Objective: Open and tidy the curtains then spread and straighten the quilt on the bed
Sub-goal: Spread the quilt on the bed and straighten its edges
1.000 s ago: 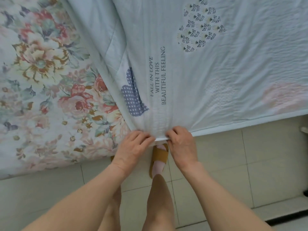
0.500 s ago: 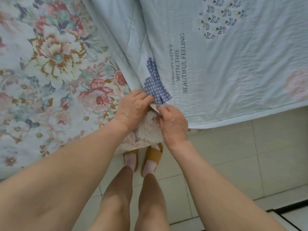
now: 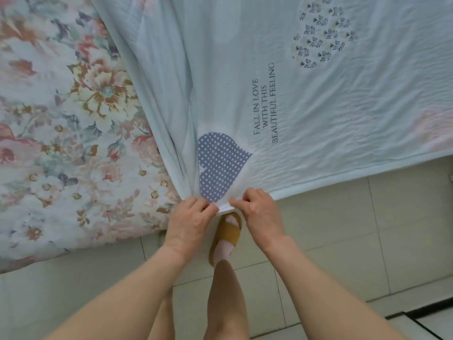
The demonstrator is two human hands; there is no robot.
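Observation:
A pale blue quilt [image 3: 306, 114] with printed hearts and dark lettering covers the right part of the bed. Its near corner, by a dotted purple heart [image 3: 218, 165], hangs past the bed's edge. My left hand [image 3: 190, 219] and my right hand [image 3: 259, 212] both pinch that corner's hem, close together, fingers closed on the cloth. Folds run from the corner up the quilt's left side. The floral bed sheet [image 3: 63, 133] lies bare on the left. No curtains are in view.
Pale floor tiles [image 3: 343, 241] run along the bed's near edge. My legs stand below the hands, one foot in a mustard slipper [image 3: 226, 235] right under the quilt corner. A dark threshold strip [image 3: 421, 312] crosses the lower right.
Both hands have pulled the quilt corner from over the sheet back toward me, past the bed's edge. The dotted heart, folded half a second ago, now lies spread out.

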